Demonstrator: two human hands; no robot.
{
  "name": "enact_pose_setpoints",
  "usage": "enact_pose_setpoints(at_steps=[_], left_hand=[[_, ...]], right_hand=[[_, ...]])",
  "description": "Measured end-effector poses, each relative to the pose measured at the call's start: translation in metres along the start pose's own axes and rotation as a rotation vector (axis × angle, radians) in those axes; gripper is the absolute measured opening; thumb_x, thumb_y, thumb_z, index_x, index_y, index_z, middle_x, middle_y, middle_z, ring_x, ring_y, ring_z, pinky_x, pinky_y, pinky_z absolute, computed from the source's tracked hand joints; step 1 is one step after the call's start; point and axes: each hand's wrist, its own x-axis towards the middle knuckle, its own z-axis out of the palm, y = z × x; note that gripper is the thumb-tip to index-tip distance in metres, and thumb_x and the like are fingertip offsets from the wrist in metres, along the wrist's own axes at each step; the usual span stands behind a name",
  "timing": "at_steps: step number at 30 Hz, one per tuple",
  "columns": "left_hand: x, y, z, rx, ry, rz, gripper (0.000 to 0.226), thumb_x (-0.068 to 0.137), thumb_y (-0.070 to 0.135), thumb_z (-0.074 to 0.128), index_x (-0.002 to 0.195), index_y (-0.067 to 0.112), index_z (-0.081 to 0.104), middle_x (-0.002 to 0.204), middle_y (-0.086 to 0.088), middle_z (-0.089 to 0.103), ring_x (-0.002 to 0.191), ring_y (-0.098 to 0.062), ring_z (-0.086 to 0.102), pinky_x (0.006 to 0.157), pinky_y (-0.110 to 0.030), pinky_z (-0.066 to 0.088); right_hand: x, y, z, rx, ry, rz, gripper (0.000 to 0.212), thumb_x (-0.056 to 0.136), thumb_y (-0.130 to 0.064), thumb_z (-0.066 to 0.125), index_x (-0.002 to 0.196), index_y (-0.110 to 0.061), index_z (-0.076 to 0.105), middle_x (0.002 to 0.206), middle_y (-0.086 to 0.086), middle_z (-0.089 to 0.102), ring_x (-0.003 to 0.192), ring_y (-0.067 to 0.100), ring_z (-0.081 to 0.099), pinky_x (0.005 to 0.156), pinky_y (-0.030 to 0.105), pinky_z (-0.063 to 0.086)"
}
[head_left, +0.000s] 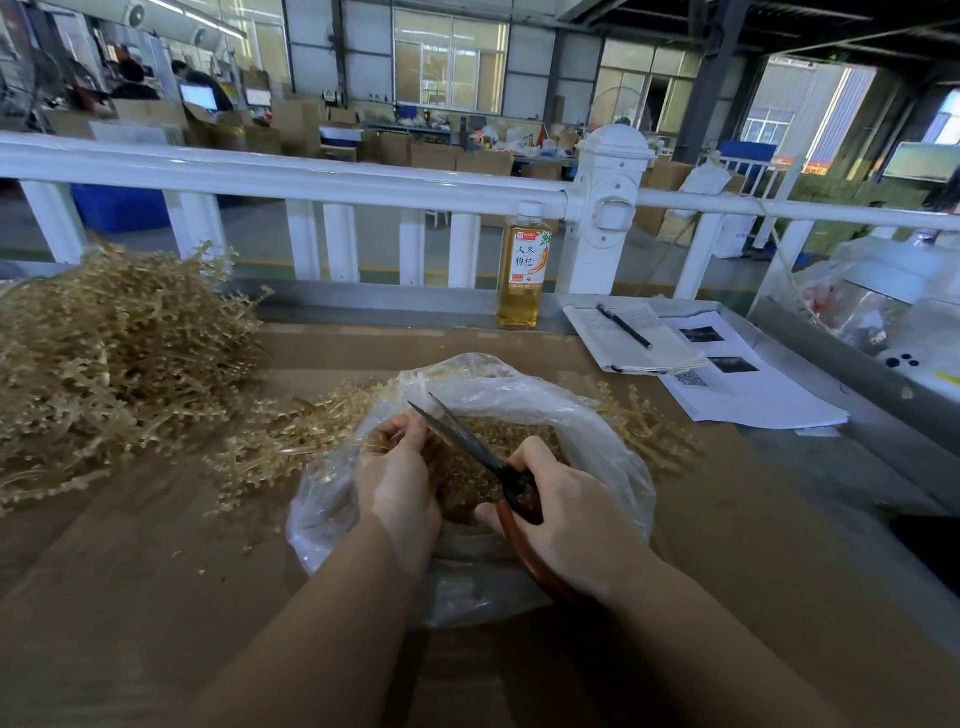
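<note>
Golden plastic sprigs (498, 441) are lying inside the clear plastic bag (597, 431), which is sitting open in the middle of the brown surface (156, 597), and both hands are working right over its mouth. The left hand (400, 483) is hovering above the bag's left rim. Its grip is pinching a sprig (385, 442) between thumb and fingertips, though that piece is too blurred to make out well. The right hand (566, 514) is wrapping its grip round the reddish-brown handles of the scissors (467, 441). The dark blades are standing slightly parted, pointing up and left, with their tips just beside the left fingers.

More loose pieces are spilling onto the surface left of the bag, and a big tangled pile (114, 353) is heaping up at far left. At the back edge, against the white railing (311, 176), a bottle (522, 270) of amber drink is standing upright with its white cap on. Its label is reading 人参枸杞 in dark characters under a small red logo. To its right an open notebook (628, 338) is carrying a black pen (623, 326) and overlapping a printed sheet (753, 389). That sheet is showing two dark photos and a QR code (692, 379), and its small print is not readable.
</note>
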Motion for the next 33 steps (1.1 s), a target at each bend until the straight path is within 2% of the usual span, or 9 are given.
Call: enact_pose_setpoints(at_steps=[3, 6, 9, 12, 17, 20, 25, 29, 33], left_hand=[[-0.002, 0.000, 0.002, 0.038, -0.010, -0.013, 0.010, 0.092, 0.003, 0.057, 0.088, 0.012, 0.055, 0.081, -0.006, 0.063, 0.070, -0.018, 0.063, 0.047, -0.024, 0.052], [-0.008, 0.001, -0.001, 0.138, -0.143, -0.007, 0.010, 0.092, -0.001, 0.054, 0.090, 0.008, 0.057, 0.088, -0.016, 0.063, 0.080, -0.027, 0.063, 0.072, -0.040, 0.055], [-0.011, 0.005, -0.006, 0.146, -0.282, -0.041, 0.010, 0.091, -0.003, 0.052, 0.088, 0.005, 0.055, 0.093, -0.023, 0.060, 0.088, -0.035, 0.060, 0.094, -0.054, 0.047], [-0.008, 0.004, -0.009, 0.110, -0.332, -0.037, 0.014, 0.090, -0.007, 0.050, 0.083, 0.004, 0.054, 0.085, -0.018, 0.060, 0.082, -0.031, 0.060, 0.091, -0.049, 0.049], [-0.003, 0.002, -0.011, 0.041, -0.362, -0.038, 0.023, 0.091, -0.009, 0.046, 0.078, 0.004, 0.061, 0.076, -0.014, 0.067, 0.069, -0.024, 0.068, 0.064, -0.033, 0.058], [0.000, 0.002, -0.012, -0.004, -0.396, -0.051, 0.037, 0.092, -0.001, 0.049, 0.060, 0.013, 0.062, 0.069, -0.008, 0.065, 0.064, -0.019, 0.066, 0.066, -0.031, 0.058], [0.007, 0.001, -0.012, 0.022, -0.343, -0.099, 0.027, 0.093, 0.002, 0.049, 0.069, 0.014, 0.052, 0.074, -0.008, 0.059, 0.069, -0.021, 0.058, 0.077, -0.035, 0.049], [0.008, 0.002, -0.013, 0.039, -0.319, -0.117, 0.028, 0.094, 0.002, 0.048, 0.069, 0.014, 0.051, 0.066, -0.005, 0.059, 0.064, -0.018, 0.057, 0.071, -0.032, 0.049], [0.007, 0.004, -0.011, 0.024, -0.321, -0.144, 0.023, 0.094, 0.004, 0.049, 0.074, 0.012, 0.054, 0.076, -0.008, 0.062, 0.071, -0.021, 0.062, 0.070, -0.034, 0.053]], right_hand=[[0.000, -0.001, -0.002, 0.006, -0.017, -0.023, 0.036, 0.083, -0.060, 0.058, 0.097, -0.035, 0.036, 0.081, -0.015, 0.056, 0.072, 0.002, 0.055, 0.062, 0.014, 0.041], [0.004, -0.005, -0.003, 0.067, -0.011, -0.026, 0.031, 0.085, -0.057, 0.058, 0.097, -0.037, 0.038, 0.076, -0.019, 0.053, 0.071, -0.005, 0.054, 0.058, 0.010, 0.038], [0.012, -0.009, -0.003, 0.139, -0.024, 0.026, 0.029, 0.086, -0.056, 0.058, 0.095, -0.035, 0.041, 0.072, -0.018, 0.055, 0.067, -0.005, 0.055, 0.058, 0.011, 0.036], [0.017, -0.010, -0.004, 0.161, -0.061, 0.084, 0.029, 0.088, -0.057, 0.055, 0.094, -0.032, 0.041, 0.072, -0.014, 0.058, 0.065, -0.001, 0.057, 0.058, 0.014, 0.039], [0.020, -0.009, -0.005, 0.189, -0.101, 0.150, 0.034, 0.087, -0.058, 0.055, 0.096, -0.029, 0.042, 0.075, -0.010, 0.060, 0.070, 0.003, 0.059, 0.059, 0.017, 0.040], [0.023, -0.006, -0.007, 0.215, -0.112, 0.175, 0.035, 0.087, -0.058, 0.055, 0.096, -0.027, 0.042, 0.077, -0.009, 0.059, 0.070, 0.005, 0.058, 0.062, 0.020, 0.041], [0.021, -0.004, -0.008, 0.200, -0.114, 0.161, 0.035, 0.086, -0.060, 0.055, 0.092, -0.029, 0.041, 0.074, -0.010, 0.058, 0.067, 0.003, 0.057, 0.060, 0.019, 0.038], [0.016, -0.003, -0.006, 0.147, -0.104, 0.108, 0.031, 0.086, -0.059, 0.055, 0.090, -0.034, 0.038, 0.072, -0.014, 0.057, 0.066, -0.001, 0.056, 0.059, 0.014, 0.036], [0.013, -0.002, -0.005, 0.074, -0.125, 0.060, 0.031, 0.088, -0.057, 0.055, 0.096, -0.033, 0.037, 0.078, -0.017, 0.053, 0.072, 0.000, 0.055, 0.066, 0.017, 0.042]])
